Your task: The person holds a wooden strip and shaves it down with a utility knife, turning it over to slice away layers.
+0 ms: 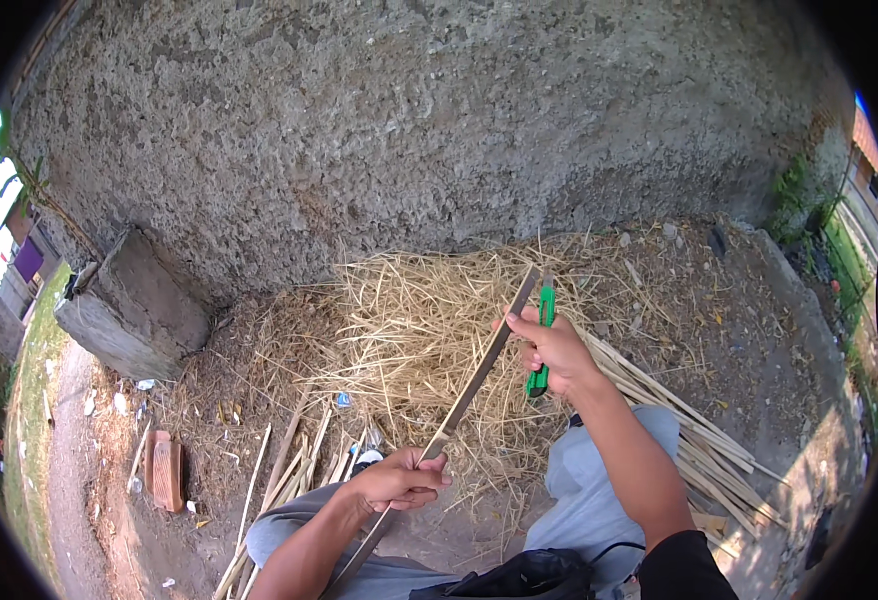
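Observation:
A long, flat brown bamboo strip [478, 372] runs slantwise across my lap, its far end up by the wall side and its near end passing below my left forearm. My left hand [399, 480] is closed round its lower part. In my right hand [557, 352] is a green utility knife [547, 308], held upright with its tip pointing away from me. The thumb and forefinger of that hand also touch the strip near its far end. Beneath both lies a heap of pale, thin bamboo shavings [399, 320].
A rough grey wall [409, 120] rises just behind the heap. Long pale strips [699, 440] lie at my right, and more strips [289, 480] at my left. A concrete block [139, 305] and a reddish brick [166, 472] stand on the left. My knees flank the shavings.

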The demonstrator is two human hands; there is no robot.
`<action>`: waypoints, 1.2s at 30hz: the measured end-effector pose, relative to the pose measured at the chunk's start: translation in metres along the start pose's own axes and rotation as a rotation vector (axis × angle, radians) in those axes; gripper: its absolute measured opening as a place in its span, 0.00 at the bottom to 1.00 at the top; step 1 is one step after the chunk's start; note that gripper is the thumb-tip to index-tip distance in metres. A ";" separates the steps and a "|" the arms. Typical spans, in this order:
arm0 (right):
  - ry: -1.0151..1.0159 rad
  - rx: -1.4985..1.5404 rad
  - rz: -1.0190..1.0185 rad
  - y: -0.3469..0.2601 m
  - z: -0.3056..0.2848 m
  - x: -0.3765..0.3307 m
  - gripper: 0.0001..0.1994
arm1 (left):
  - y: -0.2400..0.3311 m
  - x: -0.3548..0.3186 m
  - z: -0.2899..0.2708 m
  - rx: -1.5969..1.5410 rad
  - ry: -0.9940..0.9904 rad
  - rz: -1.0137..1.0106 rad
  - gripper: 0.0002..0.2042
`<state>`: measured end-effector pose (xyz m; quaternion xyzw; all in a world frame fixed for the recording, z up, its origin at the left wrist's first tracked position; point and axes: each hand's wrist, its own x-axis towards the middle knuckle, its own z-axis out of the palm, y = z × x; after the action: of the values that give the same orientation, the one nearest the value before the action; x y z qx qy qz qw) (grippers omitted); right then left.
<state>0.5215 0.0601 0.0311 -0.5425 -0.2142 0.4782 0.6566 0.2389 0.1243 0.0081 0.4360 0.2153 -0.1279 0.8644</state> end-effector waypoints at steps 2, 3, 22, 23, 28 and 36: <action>-0.010 0.006 -0.057 -0.001 -0.004 0.006 0.16 | 0.002 0.003 0.002 0.016 0.013 0.016 0.16; -0.010 0.006 -0.059 -0.001 -0.006 0.009 0.16 | 0.003 0.004 0.002 0.026 0.031 0.030 0.15; 0.094 -0.003 -0.063 -0.006 -0.013 0.009 0.18 | 0.009 0.035 -0.009 0.157 0.219 0.347 0.16; 0.094 0.032 -0.078 -0.007 -0.011 0.009 0.19 | 0.009 0.035 -0.010 0.155 0.224 0.346 0.16; 0.084 0.050 -0.075 -0.006 -0.010 0.011 0.18 | 0.012 0.036 -0.013 -0.031 0.114 0.404 0.16; 0.085 0.001 -0.045 0.000 -0.012 0.015 0.14 | 0.008 0.046 -0.020 -0.114 0.142 0.355 0.13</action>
<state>0.5379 0.0663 0.0233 -0.5572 -0.1980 0.4399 0.6759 0.2771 0.1435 -0.0196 0.4252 0.2024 0.0703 0.8794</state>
